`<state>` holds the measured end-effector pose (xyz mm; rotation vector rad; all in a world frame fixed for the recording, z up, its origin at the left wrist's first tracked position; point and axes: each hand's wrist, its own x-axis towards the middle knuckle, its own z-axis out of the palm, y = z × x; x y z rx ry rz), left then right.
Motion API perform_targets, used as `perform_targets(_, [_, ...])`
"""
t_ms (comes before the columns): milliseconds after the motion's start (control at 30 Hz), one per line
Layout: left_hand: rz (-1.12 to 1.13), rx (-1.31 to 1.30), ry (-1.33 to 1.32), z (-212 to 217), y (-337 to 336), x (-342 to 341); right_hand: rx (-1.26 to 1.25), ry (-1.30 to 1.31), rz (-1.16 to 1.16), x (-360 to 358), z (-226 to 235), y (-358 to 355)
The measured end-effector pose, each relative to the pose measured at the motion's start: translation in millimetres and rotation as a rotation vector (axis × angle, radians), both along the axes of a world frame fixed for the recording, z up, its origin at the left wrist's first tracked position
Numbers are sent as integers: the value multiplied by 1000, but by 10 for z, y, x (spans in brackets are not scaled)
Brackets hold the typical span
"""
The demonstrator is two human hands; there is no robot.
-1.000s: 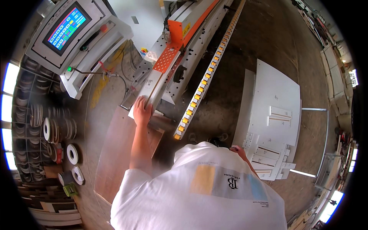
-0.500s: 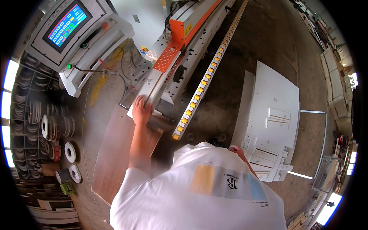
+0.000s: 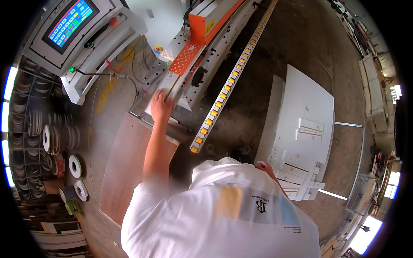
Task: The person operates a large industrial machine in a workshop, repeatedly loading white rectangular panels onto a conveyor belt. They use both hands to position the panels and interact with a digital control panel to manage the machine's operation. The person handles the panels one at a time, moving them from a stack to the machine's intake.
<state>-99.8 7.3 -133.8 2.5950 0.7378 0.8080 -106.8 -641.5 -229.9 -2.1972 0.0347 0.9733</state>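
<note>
My left hand [image 3: 161,107] lies flat, fingers stretched forward, on the near end of a white panel [image 3: 168,84] with a dark groove along it. The panel rests on the bed of a long machine, its far part running under a perforated orange guard [image 3: 187,57]. Low by my body on the right is my right hand [image 3: 263,165], partly hidden by the white shirt; its fingers are too small to make out. To its right, a stack of white panels [image 3: 307,103] has several smaller grooved pieces [image 3: 292,172] on top.
A rail with yellow rollers [image 3: 223,96] runs alongside the machine. The control console [image 3: 69,26] with a lit screen stands far left. A brown board [image 3: 129,167] is at near left, beside rolls of edge banding [image 3: 75,167]. A metal frame [image 3: 361,159] lies right of the panels.
My left hand has moved forward along the machine bed, and the white panel has slid farther under the orange guard. My right hand stays low by my body. The view has shifted slightly.
</note>
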Motion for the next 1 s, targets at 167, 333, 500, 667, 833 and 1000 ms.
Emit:
perform_targets(167, [4, 18, 3, -10, -6, 497, 1, 9, 1, -37, 68, -24])
perform_targets(333, [-89, 51, -53, -116, -325, 931, -19, -13, -55, -130, 118, -78])
perform_targets(500, [-517, -23, -128, 26, -1537, 874, -66, -22, -173, -293, -12, -264])
perform_targets(667, [-819, -231, 42, 11, -2729, 682, -83, 3, -292, -317, 94, -421])
perform_targets(833, [-1087, -381, 390, -310, -3437, 615, -10, 22, -449, -266, -107, -697])
perform_targets(1000, [-1210, -344, 750, -432, -3887, 942, 136, 49, -682, -154, -370, -1019])
